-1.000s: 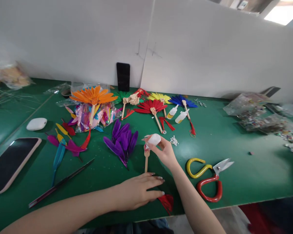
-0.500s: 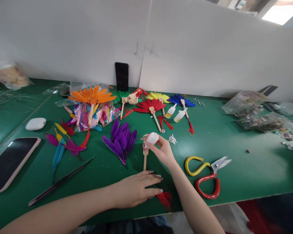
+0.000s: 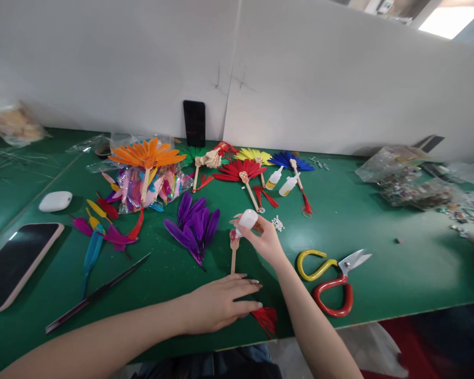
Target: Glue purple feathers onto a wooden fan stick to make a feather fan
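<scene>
My right hand (image 3: 263, 239) is closed around a small white glue bottle (image 3: 248, 220), tipped down onto the head of a wooden fan stick (image 3: 234, 256) lying on the green table (image 3: 379, 263). My left hand (image 3: 221, 304) lies flat with fingers stretched out, pressing on the lower end of that stick. A red tassel (image 3: 265, 319) sticks out just right of those fingers. A bunch of purple feathers (image 3: 195, 226) lies just left of the stick's head.
Scissors (image 3: 334, 273) with yellow and red handles lie to the right. Finished feather fans (image 3: 240, 171), two glue bottles (image 3: 280, 181), a bag of coloured feathers (image 3: 146, 187), white beads (image 3: 277, 223), a phone (image 3: 16, 263), a dark rod (image 3: 98, 292) and bags (image 3: 411, 179) surround the spot.
Nothing has changed in the hands' grip; the view has shifted slightly, and the bottle stays on the stick's head.
</scene>
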The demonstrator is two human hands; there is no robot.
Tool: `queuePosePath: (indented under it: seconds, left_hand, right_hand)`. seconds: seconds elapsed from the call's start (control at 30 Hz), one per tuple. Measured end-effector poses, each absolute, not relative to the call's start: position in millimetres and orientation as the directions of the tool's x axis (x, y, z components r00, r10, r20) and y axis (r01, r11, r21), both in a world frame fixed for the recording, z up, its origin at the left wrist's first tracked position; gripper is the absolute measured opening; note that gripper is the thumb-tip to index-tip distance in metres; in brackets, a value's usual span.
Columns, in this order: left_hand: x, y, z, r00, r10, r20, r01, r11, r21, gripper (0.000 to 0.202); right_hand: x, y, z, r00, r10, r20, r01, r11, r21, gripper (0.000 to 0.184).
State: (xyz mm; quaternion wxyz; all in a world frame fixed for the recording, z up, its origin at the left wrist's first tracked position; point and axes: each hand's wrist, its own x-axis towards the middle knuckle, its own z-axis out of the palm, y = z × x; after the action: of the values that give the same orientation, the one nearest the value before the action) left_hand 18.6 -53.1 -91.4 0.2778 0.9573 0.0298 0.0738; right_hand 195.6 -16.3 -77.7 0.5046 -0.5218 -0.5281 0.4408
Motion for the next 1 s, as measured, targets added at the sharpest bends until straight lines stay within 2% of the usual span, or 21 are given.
queuePosePath:
  seconds: [0.13, 0.33, 0.57, 0.67, 0.8, 1.0]
  left_hand:
    - [18, -53, -92, 0.989, 0.095, 0.112, 0.020, -0.843, 0.537, 0.038]
    - [19, -53, -92, 0.987, 0.101, 0.125, 0.016, -0.836, 0.549, 0.039]
    - [19, -53, -91, 0.983, 0.112, 0.147, 0.007, -0.818, 0.576, 0.039]
    - [18, -53, -92, 0.981, 0.118, 0.156, 0.005, -0.812, 0.583, 0.039]
    - [18, -54, -92, 0.982, 0.119, 0.149, 0.011, -0.818, 0.575, 0.038]
    - [19, -54, -92, 0.987, 0.105, 0.125, 0.016, -0.825, 0.565, 0.038]
  right_hand:
    - [206, -14, -79, 0.163, 0.983, 0.089, 0.166, 0.061, -0.984, 0.033]
    - [201, -15, -80, 0.082, 0.994, 0.074, 0.010, 0.073, -0.997, 0.034]
    - [203, -14, -80, 0.144, 0.984, 0.102, 0.160, 0.079, -0.984, 0.031]
    - [205, -15, -78, 0.153, 0.983, 0.103, 0.128, 0.084, -0.988, 0.032]
    - [200, -16, -78, 0.070, 0.993, 0.099, 0.041, 0.096, -0.994, 0.029]
    - [203, -13, -81, 0.155, 0.980, 0.123, 0.149, 0.100, -0.984, 0.029]
